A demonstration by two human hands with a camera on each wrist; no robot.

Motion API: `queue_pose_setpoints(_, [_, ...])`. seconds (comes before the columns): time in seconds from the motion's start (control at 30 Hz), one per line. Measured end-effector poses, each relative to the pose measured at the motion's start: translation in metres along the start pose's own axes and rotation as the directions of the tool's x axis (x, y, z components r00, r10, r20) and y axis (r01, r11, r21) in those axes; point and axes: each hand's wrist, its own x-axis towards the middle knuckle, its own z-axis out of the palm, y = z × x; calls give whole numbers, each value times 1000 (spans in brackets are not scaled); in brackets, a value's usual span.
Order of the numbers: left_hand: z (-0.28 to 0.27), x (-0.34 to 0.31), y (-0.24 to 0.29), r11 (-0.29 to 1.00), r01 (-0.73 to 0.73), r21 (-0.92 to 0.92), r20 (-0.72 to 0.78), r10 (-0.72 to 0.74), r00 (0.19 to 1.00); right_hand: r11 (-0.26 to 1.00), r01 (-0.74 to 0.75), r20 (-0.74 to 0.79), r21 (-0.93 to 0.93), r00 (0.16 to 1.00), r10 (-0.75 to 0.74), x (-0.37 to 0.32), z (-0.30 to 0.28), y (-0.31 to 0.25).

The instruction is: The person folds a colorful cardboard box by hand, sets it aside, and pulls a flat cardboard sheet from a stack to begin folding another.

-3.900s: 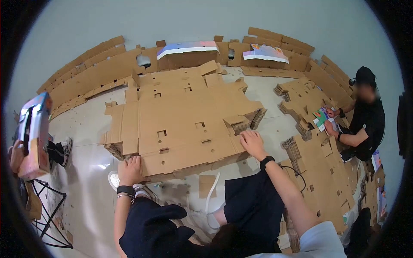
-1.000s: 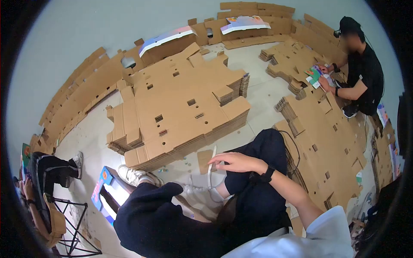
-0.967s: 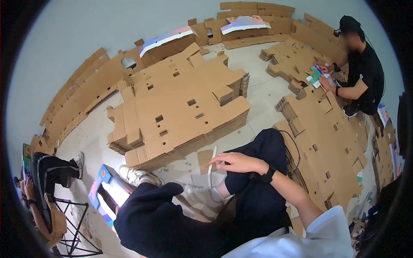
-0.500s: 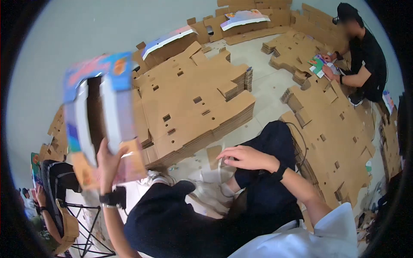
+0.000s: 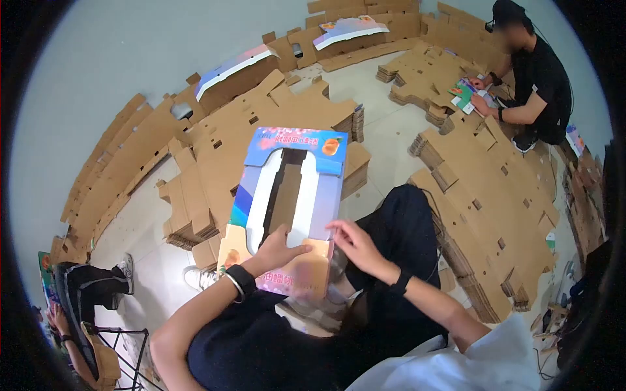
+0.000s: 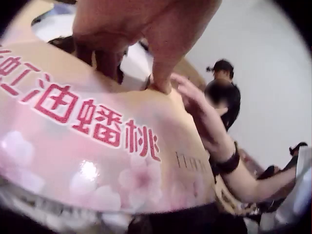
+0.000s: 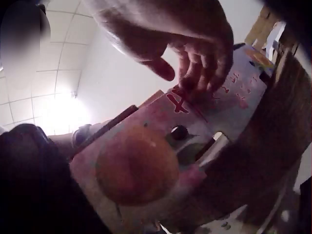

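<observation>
A printed carton (image 5: 331, 189) with a long slot in its top is held above the lap in the head view. My left hand (image 5: 277, 253) grips the carton's near end, its fingers down in the slot and its thumb on the orange panel. In the left wrist view that hand (image 6: 146, 34) is hooked over the edge above pink lettering on the carton (image 6: 97, 161). My right hand (image 5: 357, 247) is at the carton's right side, fingers loosely bent; the right wrist view shows the hand (image 7: 180, 39) with fingertips at the printed side (image 7: 136, 165). Whether they touch it I cannot tell.
Stacked flat cardboard (image 5: 195, 189) lies behind the carton, with more stacks (image 5: 482, 202) at the right. Cardboard panels (image 5: 130, 146) line the wall. A person in black (image 5: 544, 85) crouches at the right, handling a printed piece. Another person's legs (image 5: 98, 280) and a black-framed stool (image 5: 130, 352) are at the left.
The left hand has come into view with the carton, raised it at the left, then brought it over the lap. The right hand has moved from above the knee to the carton's side. The view has shifted.
</observation>
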Motion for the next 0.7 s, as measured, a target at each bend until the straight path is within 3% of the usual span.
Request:
queue_pose_setpoints(0.03, [1,1,-4,1000,14,-17,-12,-14,1000,998,59,-12,5,998,-59,-4,2,-2])
queue_pose_setpoints(0.1, [1,4,-1,999,23,-37,-15,-24,1000,1000,-8,36,-9,999,8,-12,3,-12])
queue_pose_setpoints(0.17, [-11,-1,18,907,298,-298,129,-271,954,999,-33,39,-41,999,34,-10,4,-22])
queue_pose_setpoints(0.23, [-2,10,-5,925,240,-294,65,-231,971,983,61,71,-170,996,-50,-5,7,-24])
queue_pose_setpoints(0.3, [0,13,-11,962,137,-236,62,-126,990,989,40,99,-146,995,-26,-1,7,-24])
queue_pose_setpoints(0.37, [1,12,-10,962,126,-241,33,-122,992,995,-11,151,-97,988,25,2,5,-21])
queue_pose_setpoints(0.43, [-4,10,1,963,116,-242,10,-117,993,1000,5,149,-18,989,-3,8,1,-16])
queue_pose_setpoints(0.5, [-10,8,9,943,205,-262,71,-193,979,995,68,219,70,972,-82,14,-3,-16])
queue_pose_setpoints(0.63, [-7,13,0,953,180,-244,80,-165,983,999,-17,225,29,974,10,10,-5,-33])
queue_pose_setpoints(0.7, [-5,13,1,964,119,-237,66,-106,992,957,111,107,-267,991,-85,3,2,-33])
